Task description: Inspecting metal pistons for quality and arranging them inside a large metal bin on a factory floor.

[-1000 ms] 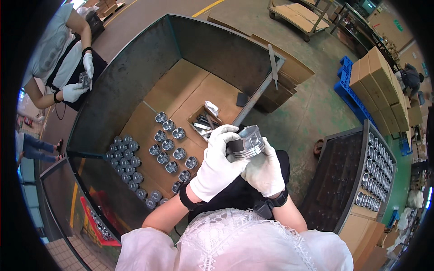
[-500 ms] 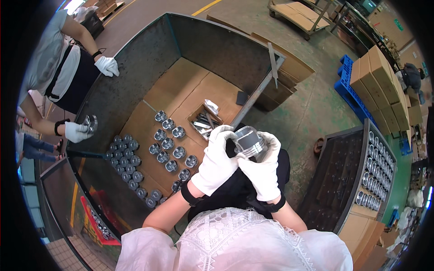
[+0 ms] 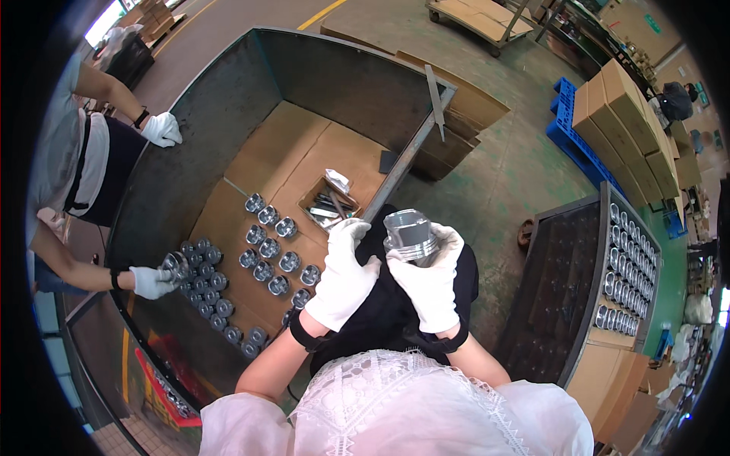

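Observation:
A silver engine piston point(image 3: 409, 226) with a dark skirt patch and ring grooves sits in my white-gloved right hand point(image 3: 426, 277), fingers wrapped round its side and base. To its left, my gloved left hand point(image 3: 344, 266) is apart from the piston, thumb and fingers spread, nothing in it. Beyond my left hand, a small cardboard box point(image 3: 328, 204) holds metal tools and white paper. Several pistons point(image 3: 269, 248) stand in loose rows on the cardboard lining of the large metal bin point(image 3: 334, 76). A denser group of pistons point(image 3: 216, 281) lies farther left.
At the left, a co-worker's gloved hand point(image 3: 152, 281) holds a piston point(image 3: 175, 264) over the dense group; the other hand point(image 3: 162, 130) rests on the bin's rim. On my right stands a rack point(image 3: 563, 281) with rows of pistons point(image 3: 630, 258). Cartons point(image 3: 620, 125) sit on a blue pallet point(image 3: 570, 125).
My left hand has come off the piston and moved left; my right hand keeps hold of it. The co-worker's hand has lowered a piston toward the dense group.

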Demonstrator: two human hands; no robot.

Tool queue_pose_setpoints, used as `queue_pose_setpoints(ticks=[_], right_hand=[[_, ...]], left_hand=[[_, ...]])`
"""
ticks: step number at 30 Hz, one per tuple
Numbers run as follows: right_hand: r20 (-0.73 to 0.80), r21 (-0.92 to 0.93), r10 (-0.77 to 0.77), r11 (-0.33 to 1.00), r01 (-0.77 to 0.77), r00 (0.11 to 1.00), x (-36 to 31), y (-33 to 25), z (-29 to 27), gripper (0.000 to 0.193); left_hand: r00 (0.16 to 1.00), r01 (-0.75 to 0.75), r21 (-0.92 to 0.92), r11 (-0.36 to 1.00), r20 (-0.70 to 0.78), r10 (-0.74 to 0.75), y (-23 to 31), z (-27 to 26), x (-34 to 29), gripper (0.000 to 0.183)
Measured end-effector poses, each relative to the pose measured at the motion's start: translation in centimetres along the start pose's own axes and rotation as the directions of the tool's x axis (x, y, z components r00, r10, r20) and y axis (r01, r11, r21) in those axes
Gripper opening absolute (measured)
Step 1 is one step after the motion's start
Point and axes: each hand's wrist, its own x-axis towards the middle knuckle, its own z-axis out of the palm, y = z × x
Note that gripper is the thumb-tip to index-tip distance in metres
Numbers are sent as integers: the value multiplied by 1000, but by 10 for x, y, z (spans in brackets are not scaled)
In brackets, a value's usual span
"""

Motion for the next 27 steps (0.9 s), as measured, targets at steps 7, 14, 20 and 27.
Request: queue_pose_setpoints(ticks=[7,14,20,27], right_hand=[[681,728,313,-190,-659,662,23,-21,-28,54],[749,598,130,-555,-578,650,19,-3,-28,56],[689,725,164,-190,-663,706,15,2,-30,66],[641,745,172,98,-660,748,18,-9,-21,48]], left_hand=[[998,14,-128,992,59,-6,2,-14,-2,45],[994,44,-248,968,109,-17,18,-17,-6,37],[980,-190,-26,981,46,191,49,-23,3,39],[998,-69,-89,994,-4,69,54,-17,1,70]])
